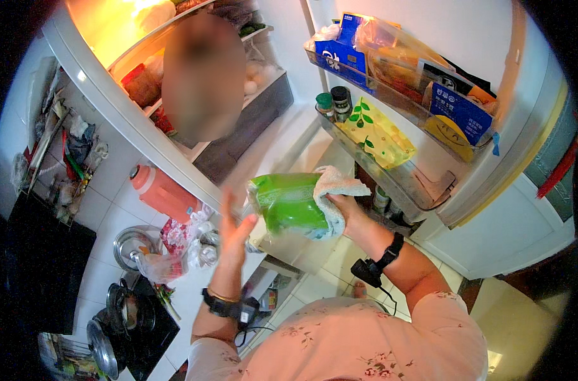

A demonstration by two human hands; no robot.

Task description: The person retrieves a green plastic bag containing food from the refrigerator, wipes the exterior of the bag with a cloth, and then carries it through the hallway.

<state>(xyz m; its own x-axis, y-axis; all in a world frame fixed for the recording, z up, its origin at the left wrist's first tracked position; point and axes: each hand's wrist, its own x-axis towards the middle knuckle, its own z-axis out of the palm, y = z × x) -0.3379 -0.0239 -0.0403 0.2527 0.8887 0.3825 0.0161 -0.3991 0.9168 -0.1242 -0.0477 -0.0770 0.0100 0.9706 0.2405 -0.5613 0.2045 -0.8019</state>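
A shiny green plastic package is in front of me, beside the refrigerator's open doorway. Against its right side lies a pale, fluffy cloth, which is gripped by my right hand. That hand's fingers are mostly hidden behind the cloth, and whether they also reach the package cannot be seen. To the left of the package, my left hand is raised and slightly blurred, its thumb and fingers apart. It appears to hold nothing, with its thumb near the package's left end.
The open refrigerator door holds a clear upper bin of packets and a lower bin with spice jars and a yellow packet. Left of the refrigerator are a pink thermos, a metal lid and pans.
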